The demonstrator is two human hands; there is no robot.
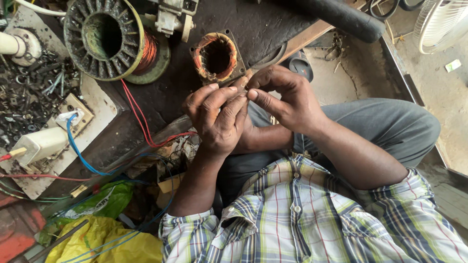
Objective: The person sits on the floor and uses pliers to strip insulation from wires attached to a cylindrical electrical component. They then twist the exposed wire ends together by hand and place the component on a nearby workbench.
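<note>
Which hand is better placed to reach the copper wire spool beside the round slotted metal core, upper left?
Left, probably. The left hand sits nearer the copper wire spool; the right hand would have to cross over it.

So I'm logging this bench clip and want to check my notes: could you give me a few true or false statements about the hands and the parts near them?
1. The left hand and right hand meet fingertip to fingertip. True.
2. The square copper-wound stator lies beyond the hands. True.
3. The round spool of copper wire rests on the lap. False: it is on the bench.
4. The person's sleeves are plain white. False: checked.
</note>
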